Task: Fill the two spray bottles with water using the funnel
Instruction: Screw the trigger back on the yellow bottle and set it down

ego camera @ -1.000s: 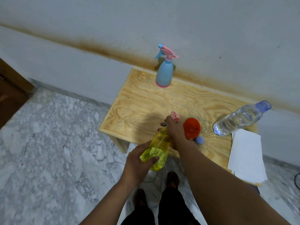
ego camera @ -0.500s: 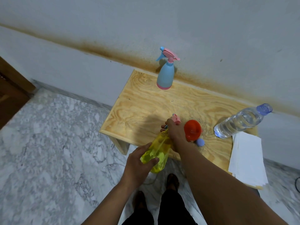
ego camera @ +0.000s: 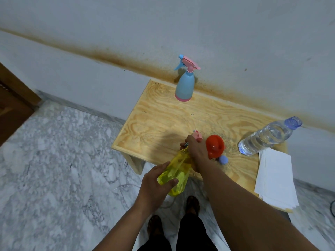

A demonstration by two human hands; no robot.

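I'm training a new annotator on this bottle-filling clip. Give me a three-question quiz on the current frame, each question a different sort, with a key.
1. True or false: the blue spray bottle stands upright at the far edge of the wooden table.
2. Multiple choice: what does the left hand grip?
A. the red funnel
B. the yellow spray bottle
C. the water bottle
3. Fill in: the right hand grips the yellow spray bottle's pink ____.

Key: 1 true; 2 B; 3 spray head.
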